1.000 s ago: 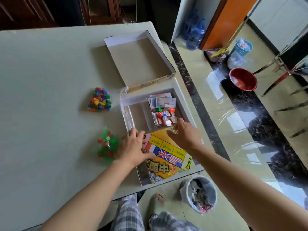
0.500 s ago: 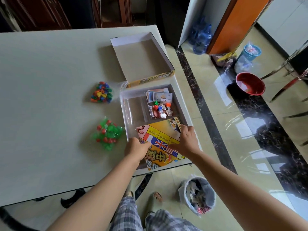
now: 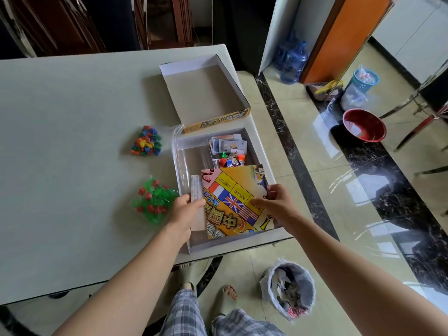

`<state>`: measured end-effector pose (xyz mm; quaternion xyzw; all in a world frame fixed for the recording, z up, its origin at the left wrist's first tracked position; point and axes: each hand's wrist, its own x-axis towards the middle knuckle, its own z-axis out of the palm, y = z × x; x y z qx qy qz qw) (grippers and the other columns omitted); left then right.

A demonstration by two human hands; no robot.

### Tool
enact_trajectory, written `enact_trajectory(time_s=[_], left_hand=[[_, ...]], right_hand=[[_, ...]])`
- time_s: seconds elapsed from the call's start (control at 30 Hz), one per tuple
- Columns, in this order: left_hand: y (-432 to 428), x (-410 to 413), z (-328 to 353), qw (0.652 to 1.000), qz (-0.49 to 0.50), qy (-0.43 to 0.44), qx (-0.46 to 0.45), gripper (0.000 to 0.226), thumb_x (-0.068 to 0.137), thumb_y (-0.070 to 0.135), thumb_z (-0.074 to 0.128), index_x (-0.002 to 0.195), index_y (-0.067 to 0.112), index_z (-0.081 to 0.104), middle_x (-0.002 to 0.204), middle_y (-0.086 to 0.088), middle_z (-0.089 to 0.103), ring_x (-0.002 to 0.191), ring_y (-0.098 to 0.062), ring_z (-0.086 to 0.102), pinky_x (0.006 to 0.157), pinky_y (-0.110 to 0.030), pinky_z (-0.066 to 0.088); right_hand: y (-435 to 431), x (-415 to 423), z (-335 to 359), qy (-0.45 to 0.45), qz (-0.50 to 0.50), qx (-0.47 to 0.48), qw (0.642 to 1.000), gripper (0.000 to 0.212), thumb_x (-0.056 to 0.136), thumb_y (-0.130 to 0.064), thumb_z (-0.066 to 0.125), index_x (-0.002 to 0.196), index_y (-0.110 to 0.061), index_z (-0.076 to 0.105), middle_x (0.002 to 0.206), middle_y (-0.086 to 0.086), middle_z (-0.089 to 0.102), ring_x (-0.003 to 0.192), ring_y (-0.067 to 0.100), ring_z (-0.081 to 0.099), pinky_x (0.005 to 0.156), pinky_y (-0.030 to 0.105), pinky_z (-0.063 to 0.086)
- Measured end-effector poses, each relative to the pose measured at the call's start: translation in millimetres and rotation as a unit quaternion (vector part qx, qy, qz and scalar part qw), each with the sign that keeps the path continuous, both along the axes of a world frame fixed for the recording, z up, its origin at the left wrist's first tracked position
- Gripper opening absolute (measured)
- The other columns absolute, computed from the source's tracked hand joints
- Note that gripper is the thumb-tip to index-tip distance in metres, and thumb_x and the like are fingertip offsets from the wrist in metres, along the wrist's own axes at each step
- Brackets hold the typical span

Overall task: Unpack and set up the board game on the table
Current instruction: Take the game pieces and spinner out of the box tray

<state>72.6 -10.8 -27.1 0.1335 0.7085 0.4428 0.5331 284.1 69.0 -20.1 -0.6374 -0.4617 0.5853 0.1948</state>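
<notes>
Game board (image 3: 238, 200), folded, now tilts up out of the box tray (image 3: 180, 151) (half a second ago it lay lower). The left hand (image 3: 185, 210) grips its spine and the right hand (image 3: 278, 204) pinches the opposite edge. Unfolding it on the table (image 3: 72, 105) looks next.

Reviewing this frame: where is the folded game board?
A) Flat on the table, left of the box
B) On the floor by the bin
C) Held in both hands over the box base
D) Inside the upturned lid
C: the left hand grips the left edge of the folded game board and the right hand grips its right edge, with the board over the near end of the box base.
</notes>
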Motion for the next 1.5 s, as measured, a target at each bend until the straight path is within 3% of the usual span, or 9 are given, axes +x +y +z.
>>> enact_trajectory(time_s=[0.13, 0.27, 0.6, 0.87, 1.03, 1.17, 1.23, 1.37, 1.5], left_hand=[[-7, -12, 13, 0.997, 0.058, -0.039, 0.044, 0.013, 0.086, 0.006, 0.061, 0.075, 0.013, 0.061, 0.071, -0.002, 0.068, 0.077, -0.023, 0.059, 0.071, -0.033, 0.046], [-24, -42, 25, 0.983, 0.170, -0.057, 0.046, 0.007, 0.085, 0.010, 0.059, 0.082, 0.016, 0.061, 0.083, -0.011, 0.066, 0.076, -0.024, 0.059, 0.070, -0.033, 0.046], [-143, -178, 32, 0.904, 0.390, 0.140, -0.100, 0.019, 0.085, 0.012, 0.055, 0.068, 0.005, 0.049, 0.079, -0.012, 0.049, 0.062, -0.023, 0.043, 0.055, -0.028, 0.033], [-207, -261, 4, 0.864, 0.498, 0.047, -0.056, 0.039, 0.086, -0.003, 0.048, 0.124, 0.000, 0.057, 0.110, -0.014, 0.059, 0.095, -0.026, 0.058, 0.072, -0.037, 0.050], [-220, -279, -31, 0.901, 0.412, -0.100, -0.088, 0.045, 0.085, -0.011, 0.054, 0.129, 0.000, 0.052, 0.124, -0.019, 0.059, 0.099, -0.028, 0.057, 0.082, -0.042, 0.049], [-230, -280, -57, 0.916, 0.354, -0.137, -0.132, 0.028, 0.087, -0.001, 0.061, 0.114, 0.001, 0.056, 0.103, -0.020, 0.063, 0.085, -0.030, 0.063, 0.056, -0.037, 0.056], [-233, -280, -57, 0.922, 0.328, -0.097, -0.181, 0.028, 0.083, 0.010, 0.065, 0.107, 0.001, 0.054, 0.084, -0.016, 0.061, 0.067, -0.024, 0.058, 0.047, -0.031, 0.054], [-242, -286, -47, 0.905, 0.214, 0.139, -0.341, 0.091, 0.072, 0.031, 0.079, 0.134, -0.009, 0.023, 0.136, -0.026, 0.034, 0.123, -0.038, 0.039, 0.095, -0.043, 0.042], [-241, -284, -43, 0.908, 0.184, 0.165, -0.337, 0.090, 0.072, 0.030, 0.079, 0.132, -0.006, 0.022, 0.135, -0.024, 0.028, 0.123, -0.040, 0.037, 0.099, -0.046, 0.042]], right_hand=[[-3, -8, 7, 0.052, 0.035, -0.013, 0.998, 0.035, 0.088, -0.026, 0.067, 0.112, -0.004, 0.053, 0.098, 0.017, 0.066, 0.083, 0.027, 0.067, 0.070, 0.043, 0.057], [-9, -41, 19, 0.075, 0.113, -0.011, 0.991, 0.018, 0.091, -0.017, 0.063, 0.106, -0.010, 0.056, 0.091, 0.009, 0.065, 0.078, 0.018, 0.064, 0.064, 0.029, 0.055], [-48, -170, 36, 0.142, 0.075, 0.015, 0.987, 0.015, 0.095, -0.008, 0.053, 0.108, -0.011, 0.046, 0.097, 0.008, 0.060, 0.075, 0.018, 0.063, 0.063, 0.033, 0.056], [-108, -253, 8, 0.051, 0.053, -0.024, 0.997, 0.018, 0.096, -0.011, 0.046, 0.114, -0.010, 0.044, 0.092, 0.007, 0.061, 0.067, 0.016, 0.064, 0.050, 0.025, 0.053], [-140, -296, -11, -0.022, 0.037, -0.030, 0.999, 0.023, 0.095, -0.012, 0.044, 0.118, -0.009, 0.044, 0.098, 0.010, 0.058, 0.075, 0.021, 0.063, 0.067, 0.040, 0.057], [-156, -307, -24, -0.108, 0.067, -0.002, 0.992, 0.031, 0.093, -0.006, 0.044, 0.123, -0.011, 0.037, 0.095, 0.004, 0.056, 0.081, 0.022, 0.063, 0.064, 0.035, 0.057], [-164, -311, -29, -0.156, 0.084, 0.041, 0.983, 0.048, 0.084, 0.002, 0.048, 0.129, -0.010, 0.034, 0.111, 0.009, 0.055, 0.095, 0.025, 0.059, 0.079, 0.037, 0.055], [-182, -320, -31, -0.315, 0.199, 0.169, 0.913, 0.083, 0.073, -0.007, 0.064, 0.144, -0.016, 0.022, 0.135, 0.013, 0.035, 0.121, 0.028, 0.038, 0.104, 0.039, 0.038], [-198, -329, -36, -0.357, 0.326, 0.158, 0.861, 0.084, 0.083, -0.028, 0.067, 0.149, -0.027, 0.016, 0.158, 0.014, -0.010, 0.145, 0.034, 0.005, 0.115, 0.046, 0.020]])
